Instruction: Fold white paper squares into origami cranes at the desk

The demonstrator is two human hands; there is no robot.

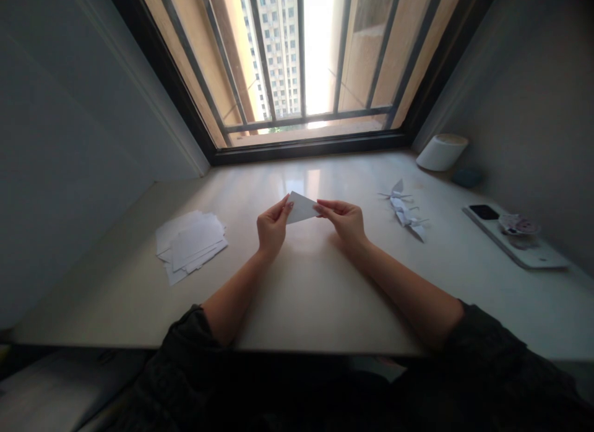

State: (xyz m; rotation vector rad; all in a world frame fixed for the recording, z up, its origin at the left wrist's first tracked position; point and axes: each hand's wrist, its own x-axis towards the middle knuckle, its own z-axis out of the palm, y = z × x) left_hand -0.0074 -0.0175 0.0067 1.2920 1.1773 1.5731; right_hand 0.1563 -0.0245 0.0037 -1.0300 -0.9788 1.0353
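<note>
A small folded piece of white paper (301, 207) is held above the middle of the pale table (306, 296). My left hand (273, 224) pinches its left edge between thumb and fingers. My right hand (343, 218) pinches its right corner. Both hands are closed on the paper, a little above the tabletop.
A loose stack of white paper sheets (191, 243) lies to the left. Folded paper cranes (404, 210) lie to the right. Further right are a white tablet with a phone on it (513, 237) and a white cylindrical container (440, 151). A barred window (301, 67) is behind.
</note>
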